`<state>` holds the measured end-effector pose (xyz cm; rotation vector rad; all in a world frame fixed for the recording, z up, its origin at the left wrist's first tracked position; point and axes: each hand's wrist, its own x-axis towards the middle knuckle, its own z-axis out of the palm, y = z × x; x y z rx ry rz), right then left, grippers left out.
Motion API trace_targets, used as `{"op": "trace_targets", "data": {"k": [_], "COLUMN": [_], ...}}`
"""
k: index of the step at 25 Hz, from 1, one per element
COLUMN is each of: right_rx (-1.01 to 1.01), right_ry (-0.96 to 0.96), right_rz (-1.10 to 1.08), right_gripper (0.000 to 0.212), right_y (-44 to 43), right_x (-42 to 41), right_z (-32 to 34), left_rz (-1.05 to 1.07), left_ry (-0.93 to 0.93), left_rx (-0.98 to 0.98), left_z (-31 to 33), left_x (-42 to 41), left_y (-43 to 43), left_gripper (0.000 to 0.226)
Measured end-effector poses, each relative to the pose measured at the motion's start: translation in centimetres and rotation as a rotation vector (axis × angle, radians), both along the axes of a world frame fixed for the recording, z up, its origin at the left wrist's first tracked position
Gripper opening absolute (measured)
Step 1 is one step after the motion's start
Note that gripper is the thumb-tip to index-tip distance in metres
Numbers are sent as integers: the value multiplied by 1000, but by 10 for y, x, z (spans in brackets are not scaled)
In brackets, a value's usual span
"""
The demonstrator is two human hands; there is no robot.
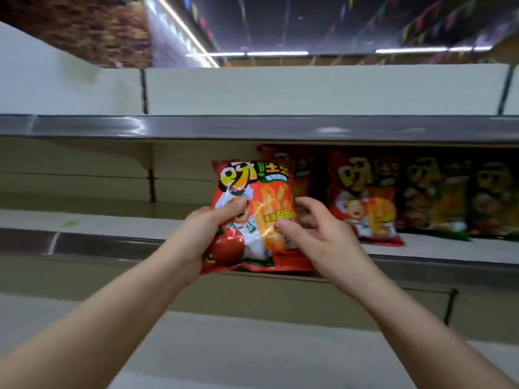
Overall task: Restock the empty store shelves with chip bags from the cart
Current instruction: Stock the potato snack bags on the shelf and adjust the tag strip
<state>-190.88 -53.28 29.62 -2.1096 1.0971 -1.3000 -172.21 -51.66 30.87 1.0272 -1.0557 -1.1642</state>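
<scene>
A pale shelving unit fills the view under a dark ceiling with strip lights and coloured pennants. The top shelf has a grey front edge. On the right half of the shelf below stands a row of upright chip bags, red then green. A red bag is held upright at this shelf's front edge, just left of the row and overlapping its first bag. The left hand grips its lower left side, thumb on the front. The right hand has its thumb on the front, fingers curled round the right edge
</scene>
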Motion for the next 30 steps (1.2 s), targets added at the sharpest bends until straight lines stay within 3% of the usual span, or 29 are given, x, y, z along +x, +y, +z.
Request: {"op": "trace_targets", "data": {"k": [3, 7, 10, 15, 25, 26, 30], "right_rx": [-23, -74, -83, -62, -39, -24, -169], "right_ry": [98, 203, 275, 421, 448, 446, 352], "right_rz": [-48, -78, -148, -278, -360, -357, -330], "right_gripper": [67, 71, 73, 66, 63, 65, 63], "right_y": [-18, -38, -53, -71, -70, -67, -50], "right_x": [-19, -18, -11, -8, -3, -4, -8], "right_z": [5, 10, 3, 0, -1, 1, 3], "left_rz": [-25, -82, -141, -171, -214, -194, -5], "left_ry": [-54, -52, -99, -198, -354, -337, -229], "left_rx": [-16, -77, -85, -65, -21, -19, -88], "left_z": [8, 11, 9, -6, -3, -2, -2], "left_x": [-21, -26, -24, -18, -24, -24, -19], "left_y": [-28, -56, -77, -112, -114, -111, -89], "left_gripper": [66, 31, 24, 57, 26, 30, 88]}}
